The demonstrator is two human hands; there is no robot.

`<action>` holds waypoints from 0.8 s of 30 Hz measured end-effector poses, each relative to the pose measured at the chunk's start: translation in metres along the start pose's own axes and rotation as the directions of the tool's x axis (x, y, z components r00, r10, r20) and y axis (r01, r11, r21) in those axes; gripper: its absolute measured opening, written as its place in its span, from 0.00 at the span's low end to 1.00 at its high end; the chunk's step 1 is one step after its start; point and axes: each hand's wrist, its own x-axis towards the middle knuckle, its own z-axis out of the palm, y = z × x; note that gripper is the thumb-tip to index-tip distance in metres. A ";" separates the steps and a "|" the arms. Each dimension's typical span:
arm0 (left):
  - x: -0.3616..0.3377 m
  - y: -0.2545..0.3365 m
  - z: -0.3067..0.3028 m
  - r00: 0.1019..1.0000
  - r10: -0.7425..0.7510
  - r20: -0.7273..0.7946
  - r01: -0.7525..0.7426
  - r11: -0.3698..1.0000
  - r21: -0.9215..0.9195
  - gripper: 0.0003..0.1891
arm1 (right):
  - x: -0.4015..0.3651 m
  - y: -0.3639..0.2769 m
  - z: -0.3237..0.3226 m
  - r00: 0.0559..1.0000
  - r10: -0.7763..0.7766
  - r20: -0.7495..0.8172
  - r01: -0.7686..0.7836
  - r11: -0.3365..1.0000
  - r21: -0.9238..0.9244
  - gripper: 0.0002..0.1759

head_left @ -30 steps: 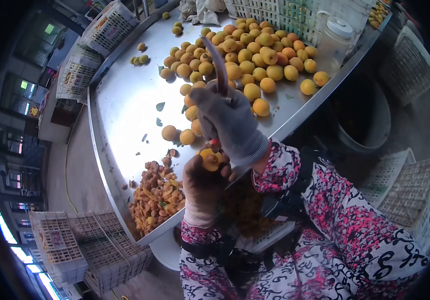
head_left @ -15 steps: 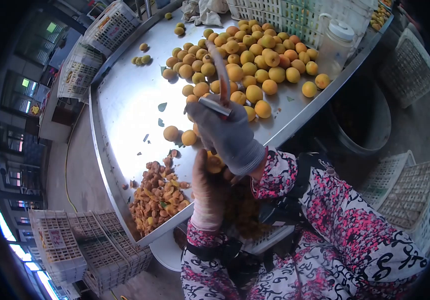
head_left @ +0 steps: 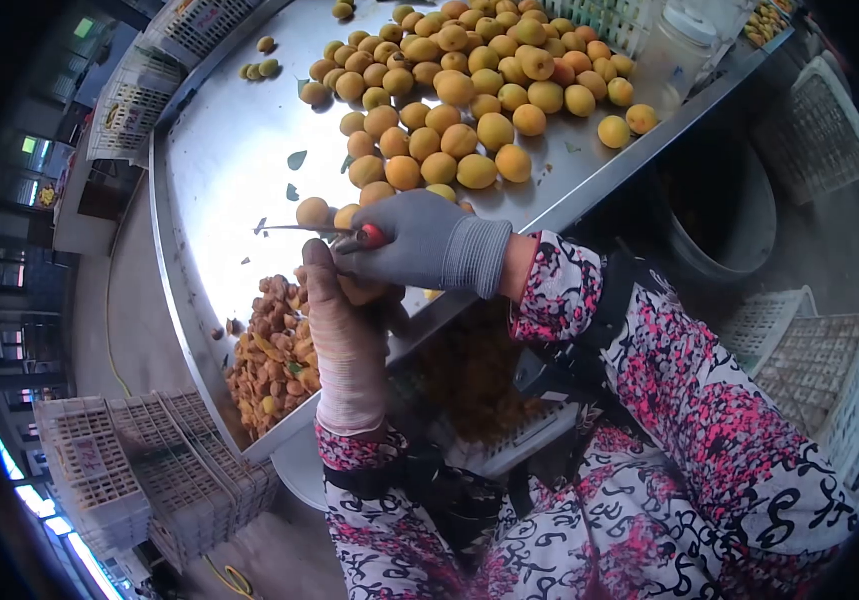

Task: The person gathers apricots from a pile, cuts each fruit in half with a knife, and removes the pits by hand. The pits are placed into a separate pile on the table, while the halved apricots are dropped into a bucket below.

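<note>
My right hand, in a grey glove, grips a red-handled knife whose thin blade points left over the steel table. My left hand, in a pale stained glove, is closed around an apricot just under the right hand; most of the fruit is hidden by the fingers. A big heap of whole apricots lies on the table beyond my hands. Left of my left hand sits a pile of pits and scraps at the table's near edge.
White plastic crates stand stacked on the floor at lower left, more crates at right. A dark round tub sits under the table's right edge. A crate of cut fruit rests near my lap. A plastic jar stands far right on the table.
My right hand has swung the knife down from upright to level, blade now pointing left. My left hand has closed over the apricot. The view shifted so the table sits higher.
</note>
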 end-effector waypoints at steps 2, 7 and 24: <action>-0.009 0.009 0.012 0.999 0.049 0.008 -0.049 0.996 0.068 0.31 | -0.003 -0.002 0.001 0.998 0.054 -0.043 -0.046 0.983 0.179 0.19; -0.006 0.009 0.004 0.971 0.166 0.175 -0.189 0.974 0.127 0.30 | -0.005 -0.002 0.003 0.983 0.158 -0.096 -0.038 0.682 0.731 0.16; -0.006 -0.013 0.013 0.927 -0.303 0.220 0.346 0.918 -0.195 0.23 | -0.012 -0.028 -0.031 0.936 0.095 -0.338 0.285 0.358 0.889 0.18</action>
